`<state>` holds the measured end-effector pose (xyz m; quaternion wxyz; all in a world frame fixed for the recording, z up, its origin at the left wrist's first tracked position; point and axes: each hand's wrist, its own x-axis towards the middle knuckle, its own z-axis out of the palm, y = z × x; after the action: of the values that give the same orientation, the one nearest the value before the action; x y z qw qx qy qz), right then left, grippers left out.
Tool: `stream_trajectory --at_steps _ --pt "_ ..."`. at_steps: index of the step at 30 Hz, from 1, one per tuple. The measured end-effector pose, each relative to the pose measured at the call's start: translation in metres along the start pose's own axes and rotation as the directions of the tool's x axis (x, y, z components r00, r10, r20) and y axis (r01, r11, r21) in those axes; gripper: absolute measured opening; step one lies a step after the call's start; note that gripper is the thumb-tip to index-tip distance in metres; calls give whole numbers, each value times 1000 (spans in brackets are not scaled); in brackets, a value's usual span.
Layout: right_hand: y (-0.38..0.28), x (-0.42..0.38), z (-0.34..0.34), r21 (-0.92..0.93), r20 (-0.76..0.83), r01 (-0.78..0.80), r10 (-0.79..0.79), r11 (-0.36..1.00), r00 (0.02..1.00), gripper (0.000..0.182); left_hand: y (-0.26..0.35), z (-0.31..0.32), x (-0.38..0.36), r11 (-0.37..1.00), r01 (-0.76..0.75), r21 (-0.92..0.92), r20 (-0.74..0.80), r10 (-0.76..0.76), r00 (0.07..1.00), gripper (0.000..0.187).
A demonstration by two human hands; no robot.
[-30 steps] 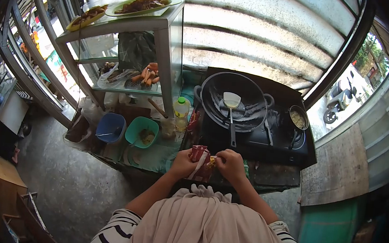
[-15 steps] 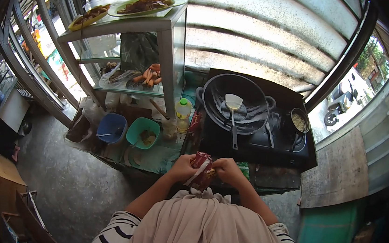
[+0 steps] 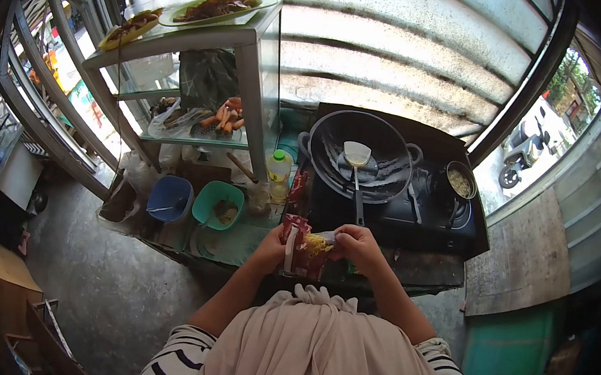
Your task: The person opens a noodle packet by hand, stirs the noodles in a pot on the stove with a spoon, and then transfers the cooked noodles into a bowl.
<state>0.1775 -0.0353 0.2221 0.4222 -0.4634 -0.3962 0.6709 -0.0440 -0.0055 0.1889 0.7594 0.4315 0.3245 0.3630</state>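
Note:
My left hand (image 3: 270, 251) is closed around the side of a red instant noodle packet (image 3: 300, 261), held in front of my chest at the counter's front edge. The wrapper is torn apart, and yellow noodles (image 3: 318, 244) show in the gap. Pinched in my right hand (image 3: 360, 248) is the packet's pulled-out edge, its silvery inside turned up. Just beyond my hands, a dark wok (image 3: 397, 140) sits on the black stove (image 3: 384, 221). A spatula (image 3: 357, 154) lies in the wok, its handle reaching over the near rim toward me.
Left of the stove stand a green-capped bottle (image 3: 278, 174), a teal bowl (image 3: 203, 211) with food and a blue bowl (image 3: 161, 212). A glass display case (image 3: 253, 74) rises behind them. At the stove's right is a small pan (image 3: 462, 180).
The packet has opened wider, baring more noodles. My right hand has moved right and slightly up with the wrapper's edge; my left hand has shifted left and up.

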Motion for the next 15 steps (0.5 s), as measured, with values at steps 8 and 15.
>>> stream_trajectory --at_steps 8,15 --pt "-5 0 -7 151 -103 171 -157 974 982 14 0 31 -6 996 -46 78 186 30 982 69" --pt "-22 -10 13 60 -232 349 -327 935 916 17 -8 37 -4 986 -119 117 43 115 992 58"
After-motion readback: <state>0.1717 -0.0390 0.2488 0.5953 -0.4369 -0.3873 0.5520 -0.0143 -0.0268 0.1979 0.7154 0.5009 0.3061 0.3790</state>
